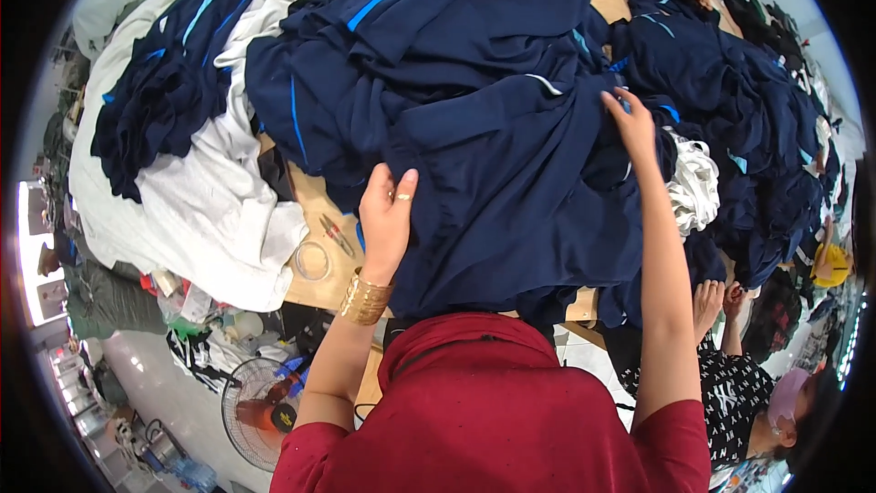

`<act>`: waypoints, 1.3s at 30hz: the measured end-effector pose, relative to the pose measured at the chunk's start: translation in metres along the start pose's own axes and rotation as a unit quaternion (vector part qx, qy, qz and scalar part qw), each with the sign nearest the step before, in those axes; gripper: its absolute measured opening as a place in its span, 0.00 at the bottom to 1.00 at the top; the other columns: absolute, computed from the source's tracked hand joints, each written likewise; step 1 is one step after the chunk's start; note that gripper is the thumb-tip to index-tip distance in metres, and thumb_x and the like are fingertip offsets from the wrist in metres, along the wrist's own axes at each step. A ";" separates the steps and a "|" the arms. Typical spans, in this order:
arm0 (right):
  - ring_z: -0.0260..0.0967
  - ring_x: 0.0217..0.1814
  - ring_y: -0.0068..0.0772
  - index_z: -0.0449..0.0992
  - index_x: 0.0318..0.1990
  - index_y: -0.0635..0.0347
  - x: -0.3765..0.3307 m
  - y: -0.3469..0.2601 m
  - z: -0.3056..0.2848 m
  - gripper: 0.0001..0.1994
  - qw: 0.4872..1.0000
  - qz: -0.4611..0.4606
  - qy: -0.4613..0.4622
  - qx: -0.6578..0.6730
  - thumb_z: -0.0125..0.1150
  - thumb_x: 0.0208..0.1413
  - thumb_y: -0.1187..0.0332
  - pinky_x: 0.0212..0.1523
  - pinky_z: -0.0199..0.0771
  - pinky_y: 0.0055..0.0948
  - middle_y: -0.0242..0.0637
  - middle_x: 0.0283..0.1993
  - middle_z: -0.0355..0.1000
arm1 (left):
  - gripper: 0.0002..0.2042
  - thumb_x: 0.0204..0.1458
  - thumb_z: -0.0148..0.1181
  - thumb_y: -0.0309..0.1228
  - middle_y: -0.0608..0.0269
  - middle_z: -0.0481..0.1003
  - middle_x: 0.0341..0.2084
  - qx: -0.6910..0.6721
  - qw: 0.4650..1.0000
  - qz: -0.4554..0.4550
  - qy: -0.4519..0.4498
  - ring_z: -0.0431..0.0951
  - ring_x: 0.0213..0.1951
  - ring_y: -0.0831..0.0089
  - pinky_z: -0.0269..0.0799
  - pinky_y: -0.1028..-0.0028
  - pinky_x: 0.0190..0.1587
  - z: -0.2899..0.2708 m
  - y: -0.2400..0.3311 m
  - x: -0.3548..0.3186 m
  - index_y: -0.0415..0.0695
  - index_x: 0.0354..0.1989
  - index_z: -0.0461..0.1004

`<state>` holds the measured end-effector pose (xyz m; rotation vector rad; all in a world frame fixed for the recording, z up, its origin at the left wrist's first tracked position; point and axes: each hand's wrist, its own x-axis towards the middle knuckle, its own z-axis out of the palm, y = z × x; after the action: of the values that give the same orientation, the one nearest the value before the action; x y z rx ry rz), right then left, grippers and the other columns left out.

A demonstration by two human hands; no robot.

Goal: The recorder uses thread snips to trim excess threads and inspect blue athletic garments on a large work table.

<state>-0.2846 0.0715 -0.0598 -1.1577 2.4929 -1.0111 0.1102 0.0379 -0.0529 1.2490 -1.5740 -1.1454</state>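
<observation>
A navy garment [520, 183] with a gathered edge and a short white strip lies spread in front of me, on top of a heap of navy clothing [447, 27] with bright blue stripes. My left hand [387, 219], with rings and a wide gold cuff at the wrist, is closed at the garment's gathered left edge. Its fingertips are partly hidden. My right hand [631, 126] reaches to the far right part of the garment. Thumb and forefinger are apart there, touching the cloth; the other fingers are mostly out of sight.
White cloth [219, 210] with a navy bundle [173, 82] lies at left. Near it, small snips [336, 234] and a tape roll [312, 260] rest on the wooden table. White strips [693, 184] and navy garments [730, 110] lie right. A fan [260, 411] stands lower left; co-workers are at right.
</observation>
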 end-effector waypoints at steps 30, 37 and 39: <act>0.72 0.35 0.48 0.77 0.34 0.61 -0.040 -0.053 -0.025 0.14 0.993 -0.075 -0.029 -0.087 0.63 0.44 0.61 0.37 0.70 0.38 0.47 0.29 0.73 | 0.15 0.58 0.46 0.27 0.59 0.69 0.49 -0.364 0.914 -0.172 0.046 0.68 0.51 0.73 0.61 0.74 0.56 -0.088 0.015 -0.006 0.35 0.53 0.63; 0.59 0.24 0.11 0.73 0.30 0.61 -0.113 -0.035 -0.133 0.04 0.889 0.050 0.176 0.419 0.60 0.50 0.71 0.24 0.54 0.12 0.24 0.26 0.67 | 0.17 0.58 0.44 0.26 0.58 0.67 0.51 -0.361 0.914 -0.169 -0.072 0.67 0.52 0.74 0.60 0.75 0.57 -0.097 0.011 -0.019 0.35 0.56 0.61; 0.65 0.33 0.16 0.73 0.30 0.63 -0.154 0.040 -0.151 0.04 0.953 0.010 0.088 0.289 0.57 0.51 0.72 0.36 0.63 0.16 0.28 0.29 0.70 | 0.17 0.57 0.45 0.25 0.59 0.67 0.51 -0.308 0.933 -0.152 -0.108 0.67 0.52 0.74 0.60 0.76 0.56 -0.091 0.006 -0.024 0.35 0.55 0.61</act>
<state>-0.2738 0.2788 0.0117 -0.8801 2.0780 -1.7443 0.1999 0.0467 -0.0244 0.9719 -1.0405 -1.8529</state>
